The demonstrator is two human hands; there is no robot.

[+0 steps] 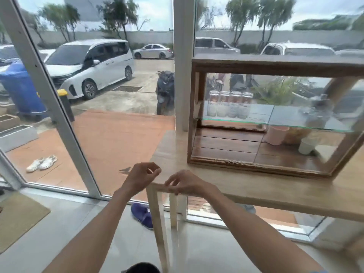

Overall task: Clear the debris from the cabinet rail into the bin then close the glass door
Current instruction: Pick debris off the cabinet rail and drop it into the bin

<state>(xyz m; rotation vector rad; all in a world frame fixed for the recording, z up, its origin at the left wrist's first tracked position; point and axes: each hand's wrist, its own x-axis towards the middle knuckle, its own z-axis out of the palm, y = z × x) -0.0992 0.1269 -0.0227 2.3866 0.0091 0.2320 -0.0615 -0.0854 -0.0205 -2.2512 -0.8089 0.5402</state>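
A wooden cabinet [275, 65] with glass sides stands on a light wooden table [256, 186]. Small pale bits of debris [230, 161] lie along the front bottom rail. The wood-framed glass door [342, 133] sits at the cabinet's right, leaving the left part uncovered. My left hand [140, 179] hovers off the table's left corner with fingers loosely curled and apart. My right hand [186, 183] rests its fingertips on the table's front edge. I see nothing held in either hand. A dark rounded object [142, 267] shows at the bottom edge; I cannot tell whether it is the bin.
Several jars [226, 104] stand on a glass shelf [275, 121] in the cabinet, with a pink cup [275, 134] and a white cup [307, 145] below. A white window post [184, 66] rises behind the table. A blue slipper [141, 213] lies on the floor.
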